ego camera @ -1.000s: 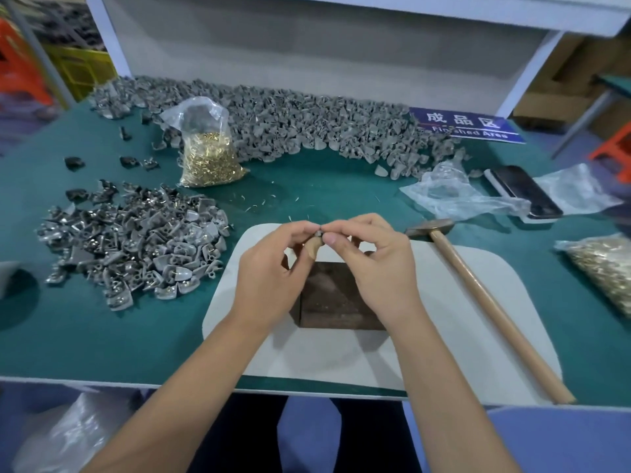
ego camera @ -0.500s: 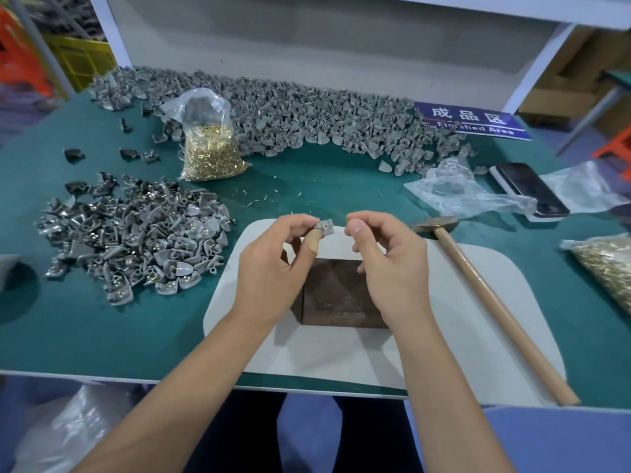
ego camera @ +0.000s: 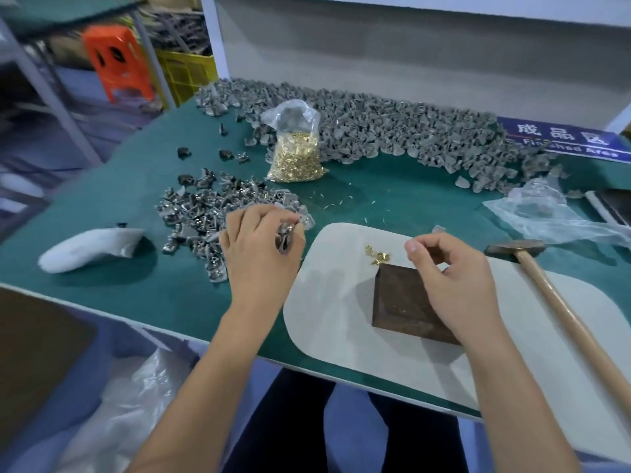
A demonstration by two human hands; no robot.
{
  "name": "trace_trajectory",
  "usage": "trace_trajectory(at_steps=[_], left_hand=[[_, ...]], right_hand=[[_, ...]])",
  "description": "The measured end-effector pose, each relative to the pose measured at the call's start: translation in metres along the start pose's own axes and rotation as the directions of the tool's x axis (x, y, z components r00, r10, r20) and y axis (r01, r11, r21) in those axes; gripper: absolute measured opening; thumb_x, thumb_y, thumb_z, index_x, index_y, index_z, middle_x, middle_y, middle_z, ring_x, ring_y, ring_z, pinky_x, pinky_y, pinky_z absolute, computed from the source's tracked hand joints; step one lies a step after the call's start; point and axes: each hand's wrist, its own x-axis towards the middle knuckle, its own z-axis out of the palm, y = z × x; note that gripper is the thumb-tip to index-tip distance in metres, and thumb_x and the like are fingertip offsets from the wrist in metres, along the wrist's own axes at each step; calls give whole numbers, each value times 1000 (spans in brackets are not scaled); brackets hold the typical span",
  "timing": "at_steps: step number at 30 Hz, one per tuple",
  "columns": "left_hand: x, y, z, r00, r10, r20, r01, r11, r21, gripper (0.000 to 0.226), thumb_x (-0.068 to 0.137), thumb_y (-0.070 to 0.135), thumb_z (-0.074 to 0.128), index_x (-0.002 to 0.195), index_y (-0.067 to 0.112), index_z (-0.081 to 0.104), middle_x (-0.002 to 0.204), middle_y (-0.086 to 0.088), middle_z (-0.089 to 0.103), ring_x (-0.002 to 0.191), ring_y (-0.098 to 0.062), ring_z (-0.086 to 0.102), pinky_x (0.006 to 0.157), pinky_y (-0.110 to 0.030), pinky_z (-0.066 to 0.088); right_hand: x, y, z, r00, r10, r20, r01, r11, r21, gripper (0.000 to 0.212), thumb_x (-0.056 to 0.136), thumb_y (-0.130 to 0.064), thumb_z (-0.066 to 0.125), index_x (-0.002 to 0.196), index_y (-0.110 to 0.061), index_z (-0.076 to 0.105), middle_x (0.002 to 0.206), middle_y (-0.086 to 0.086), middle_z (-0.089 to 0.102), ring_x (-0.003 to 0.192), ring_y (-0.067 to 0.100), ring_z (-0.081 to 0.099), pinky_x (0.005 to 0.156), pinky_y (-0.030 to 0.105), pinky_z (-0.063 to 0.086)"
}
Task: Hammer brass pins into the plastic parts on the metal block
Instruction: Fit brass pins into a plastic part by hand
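From the head camera, the left hand (ego camera: 259,247) sits at the near edge of the loose heap of grey plastic parts (ego camera: 208,216), at about nine o'clock from the metal block (ego camera: 406,302). Its fingers are curled round a small cluster of grey parts (ego camera: 285,238) — gripped between thumb and fingertips, just above the green table (ego camera: 392,196).

The right hand (ego camera: 450,278) hovers over the block's far right corner, fingers curled inward with the thumb tip close to the forefinger; whether it pinches a pin there cannot be told. The dark block rests on a pale mat (ego camera: 334,302). A little scatter of brass pins (ego camera: 377,256) lies on the mat at about eleven o'clock from the block, just beside its far corner.

At three o'clock from the block lies a hammer (ego camera: 563,312), head on the table near the mat's far edge, wooden handle running across the mat toward the near right. At twelve o'clock, well apart — a clear bag of brass pins (ego camera: 295,155), upright against a long bank of grey parts (ego camera: 409,131) along the back wall. A blue sign (ego camera: 563,138) sits at one o'clock, crumpled clear plastic (ego camera: 546,216) at two o'clock.
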Motion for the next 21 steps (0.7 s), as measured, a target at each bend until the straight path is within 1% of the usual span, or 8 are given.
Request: trace_trajectory(at_steps=[3,6,8,11,14,17,19,21], left_hand=[[7,-7,-5,999,-33,1,33,999,-3,9,86,29,76,95,29,75,118,4,62,122,-27,44,102,-39,33],[8,-11,-4,998,34,52,-32,999,-36,7,84,23,76,91,26,76,120,-3,61,126,-32,45,108,-43,33],[5,-13,-1,992,76,98,-72,997,-41,5,86,23,76,90,24,76,125,-6,60,133,-34,42,111,-48,33],[2,-16,2,985,79,151,-77,997,-25,4,86,23,76,90,24,75,133,-9,58,142,-34,35,116,-52,27],[2,-20,4,984,79,161,-77,997,-20,8,88,26,75,95,25,75,134,-6,59,144,-32,33,117,-52,26],[2,-18,5,987,89,135,-86,996,-30,15,88,24,75,103,22,74,133,-4,60,142,-31,36,116,-50,28],[4,-11,8,986,148,76,-142,986,-81,14,88,19,74,102,18,75,126,-3,64,136,-31,43,114,-48,32],[8,2,12,972,235,26,-228,960,-161,12,89,16,73,100,15,74,117,-2,67,126,-30,50,110,-41,37]], right_hand=[[0,-1,1,1000,-9,3,9,1000,-22,14,98,-37,65,85,-37,70,85,-24,70,82,2,65,65,8,41],[0,-3,1,1000,-10,0,10,999,-39,15,98,-36,66,83,-39,69,86,-27,70,82,-1,65,66,5,41],[0,-5,2,1000,-9,2,9,999,-34,15,97,-35,67,83,-40,69,86,-28,69,82,-3,64,66,5,41],[0,-6,4,1000,-15,6,15,999,-29,14,97,-35,68,83,-39,69,85,-28,70,81,-3,64,66,6,42],[0,-5,5,1000,-15,10,15,999,-30,13,96,-34,68,84,-37,70,86,-27,70,83,0,65,68,6,42],[0,-5,5,1000,-10,10,11,999,-37,13,97,-33,68,84,-37,70,86,-26,70,82,1,65,69,7,42],[0,-4,5,1000,9,-4,-9,1000,-12,14,97,-32,68,84,-36,70,85,-23,71,81,2,65,68,9,43],[0,-4,5,998,40,-53,-39,999,31,13,96,-29,69,84,-33,72,83,-20,71,79,4,65,70,13,45]])
